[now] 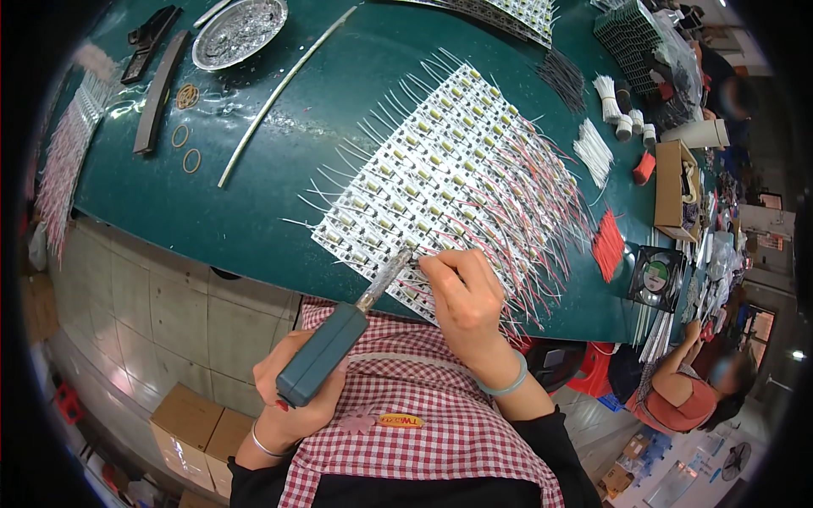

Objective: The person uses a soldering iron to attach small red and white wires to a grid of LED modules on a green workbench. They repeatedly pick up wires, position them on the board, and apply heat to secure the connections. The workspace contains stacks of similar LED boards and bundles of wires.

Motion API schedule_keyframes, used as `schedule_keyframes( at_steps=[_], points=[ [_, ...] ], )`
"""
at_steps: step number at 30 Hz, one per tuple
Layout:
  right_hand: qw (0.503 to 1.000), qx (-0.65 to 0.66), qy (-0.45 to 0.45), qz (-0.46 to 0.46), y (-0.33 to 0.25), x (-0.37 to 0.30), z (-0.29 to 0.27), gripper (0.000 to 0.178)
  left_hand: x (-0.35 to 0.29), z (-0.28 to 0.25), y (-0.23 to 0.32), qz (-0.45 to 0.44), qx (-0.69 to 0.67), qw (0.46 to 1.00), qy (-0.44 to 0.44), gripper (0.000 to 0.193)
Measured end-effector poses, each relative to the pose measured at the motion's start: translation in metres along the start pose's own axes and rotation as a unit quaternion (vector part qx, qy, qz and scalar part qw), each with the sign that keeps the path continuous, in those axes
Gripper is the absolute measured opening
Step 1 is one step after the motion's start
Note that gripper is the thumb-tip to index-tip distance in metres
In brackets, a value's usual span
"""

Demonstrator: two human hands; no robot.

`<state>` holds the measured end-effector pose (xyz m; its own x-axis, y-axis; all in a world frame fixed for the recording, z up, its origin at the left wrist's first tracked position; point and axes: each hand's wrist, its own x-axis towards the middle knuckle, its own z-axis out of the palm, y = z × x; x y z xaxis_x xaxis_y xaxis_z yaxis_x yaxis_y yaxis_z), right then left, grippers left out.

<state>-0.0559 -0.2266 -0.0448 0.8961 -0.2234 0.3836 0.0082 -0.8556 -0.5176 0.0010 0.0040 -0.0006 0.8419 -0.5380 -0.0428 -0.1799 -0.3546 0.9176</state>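
My left hand (296,394) is wrapped round the dark green handle of a soldering iron (326,351). The iron's metal tip reaches the lower part of a white panel of small circuit boards (398,203). Beside that tip, my right hand (467,296) is pinched closed at the panel; whatever lies between its fingertips is too small to make out. Red and white wires (517,212) fan out from the panel's right side, and short white wires (360,151) stick out along its left edge. Yellowish components sit in rows across the panel.
A metal dish (240,34), a pale stick (284,97), a dark bar (163,93) and rubber bands (187,96) lie on the green table (212,229). Rightward are white wire bundles (593,152), red wires (607,245), a fan (657,278) and a carton (677,190). A co-worker (690,389) sits at right.
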Motion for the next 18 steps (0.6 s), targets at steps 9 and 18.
schedule_keyframes(
  at_steps=[9,18],
  points=[
    [1.000,-0.009,-0.001,-0.006,0.0021,-0.0006,-0.0008,0.032,-0.0037,0.0056,-0.0069,-0.007,-0.015,1.000,-0.003,0.021],
    [0.999,-0.034,-0.008,-0.012,0.0006,-0.0004,-0.0025,0.030,-0.0024,0.0037,-0.0043,-0.006,-0.004,1.000,-0.020,0.016]
  ],
)
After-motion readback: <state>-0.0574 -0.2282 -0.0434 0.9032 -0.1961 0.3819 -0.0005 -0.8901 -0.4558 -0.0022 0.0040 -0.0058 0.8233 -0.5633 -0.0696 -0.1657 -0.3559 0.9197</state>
